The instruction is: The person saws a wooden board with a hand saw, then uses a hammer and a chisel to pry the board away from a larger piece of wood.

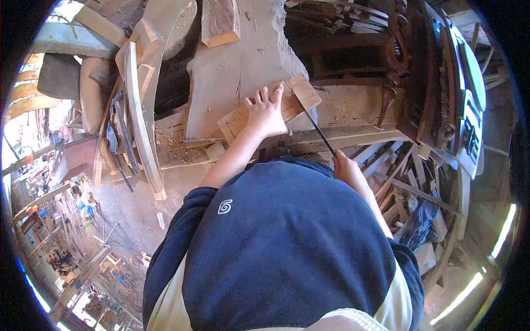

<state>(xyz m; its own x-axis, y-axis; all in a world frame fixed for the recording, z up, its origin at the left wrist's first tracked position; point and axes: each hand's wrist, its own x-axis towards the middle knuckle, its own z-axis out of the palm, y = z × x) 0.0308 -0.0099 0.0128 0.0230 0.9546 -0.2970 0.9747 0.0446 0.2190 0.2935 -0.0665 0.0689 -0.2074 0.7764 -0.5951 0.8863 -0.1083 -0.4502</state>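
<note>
My left hand [266,113] lies on a short wooden board [238,122], its fingers spread and pressing on the top face. The board rests on a broad, rough-edged slab [215,91] that serves as the work surface. In my right hand [346,166] is the handle end of a handsaw [318,131], its dark blade seen almost edge-on. The blade slants from my right hand up and left across the board, near the board's right end [305,94]. My fingers hide most of the saw's handle.
A thick wood block [221,23] sits farther back on the slab. Curved wooden pieces [141,118] lean at the left. Dark carved furniture [398,55] stands at the right, above a pile of offcuts [411,182]. Shavings lie along the bench [176,138].
</note>
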